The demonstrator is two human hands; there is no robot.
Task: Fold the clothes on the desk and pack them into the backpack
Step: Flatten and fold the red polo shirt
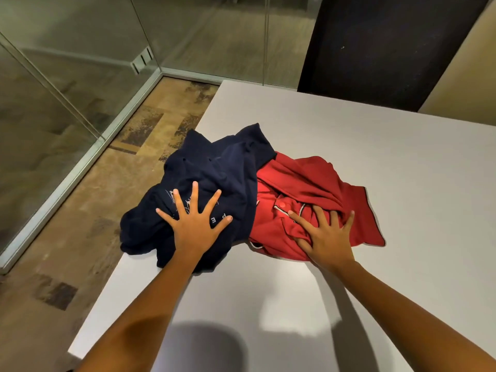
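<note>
Two crumpled garments lie side by side on the white desk [349, 157]. A navy blue shirt [214, 167] with a pale print sits at the desk's left edge, partly hanging over it. To its right lies a red polo shirt [303, 183] with a button and pale trim at the collar. My left hand [194, 224] rests flat on the navy shirt with its fingers spread. My right hand [326, 234] lies flat on the red shirt, fingers spread too. No backpack is in view.
The desk's left edge runs diagonally beside a patterned brown floor [80, 237]. Glass partition walls [67, 76] stand to the left and behind. A dark panel [389, 44] rises past the desk's far edge.
</note>
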